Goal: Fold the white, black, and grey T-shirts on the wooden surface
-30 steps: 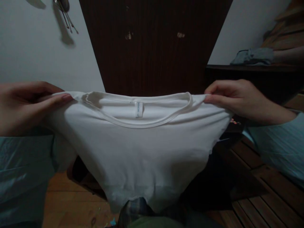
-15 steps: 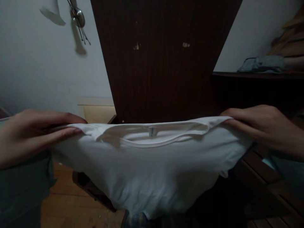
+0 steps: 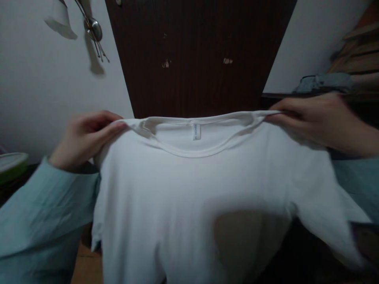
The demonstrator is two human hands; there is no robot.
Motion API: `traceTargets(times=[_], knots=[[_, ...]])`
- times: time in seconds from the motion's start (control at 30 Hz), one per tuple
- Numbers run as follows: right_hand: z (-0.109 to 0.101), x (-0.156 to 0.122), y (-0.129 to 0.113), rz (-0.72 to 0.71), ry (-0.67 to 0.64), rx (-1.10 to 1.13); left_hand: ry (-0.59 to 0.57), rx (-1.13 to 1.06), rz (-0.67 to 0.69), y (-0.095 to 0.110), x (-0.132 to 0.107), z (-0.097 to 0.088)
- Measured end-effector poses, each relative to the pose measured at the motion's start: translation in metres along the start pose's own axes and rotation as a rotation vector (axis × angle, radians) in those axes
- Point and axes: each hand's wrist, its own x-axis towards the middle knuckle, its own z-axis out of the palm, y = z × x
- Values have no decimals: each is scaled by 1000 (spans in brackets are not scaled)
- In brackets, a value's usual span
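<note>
A white T-shirt [image 3: 183, 189] hangs stretched between my two hands, its round neckline uppermost. Inside the back of the collar a small label [image 3: 196, 131] shows. My left hand [image 3: 91, 134] pinches one shoulder between thumb and fingers. On the other side, my right hand [image 3: 316, 122], somewhat blurred, grips the opposite shoulder. The short sleeves drop below each hand, and a dark shadow lies on the lower right of the cloth. The hem runs beyond the bottom of the view.
Behind the shirt stands a dark wooden panel [image 3: 195, 79] with scuffed spots. A wall lamp [image 3: 93, 29] is at upper left, and folded clothes [image 3: 325, 82] lie on a shelf at right. A green-rimmed round container [image 3: 13, 165] sits at far left. Wooden floor [image 3: 87, 264] shows below.
Both hands have risen with the T-shirt, and the left has also come inward. The body of the shirt now hangs longer and fuller, with its sleeves dropping at the sides.
</note>
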Motion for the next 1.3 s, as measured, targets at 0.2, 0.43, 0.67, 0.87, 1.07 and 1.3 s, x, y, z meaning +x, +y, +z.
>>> traceTargets(times=[0.2, 0.43, 0.67, 0.87, 1.07, 1.3], knots=[[145, 23, 22, 150, -284, -154, -145, 352, 56, -50, 48, 134], [239, -14, 0, 178, -655, -163, -546, 493, -136, -90, 18, 235], [274, -34, -17, 163, -762, -127, -683, 455, -207, -106, -7, 281], [270, -48, -34, 76, -685, -88, -767, 432, -263, -140, -34, 274], [264, -88, -21, 126, -655, -21, -802, 455, -437, -186, -67, 254], [255, -115, 10, 170, -875, 140, -732, 413, -538, -199, -76, 270]])
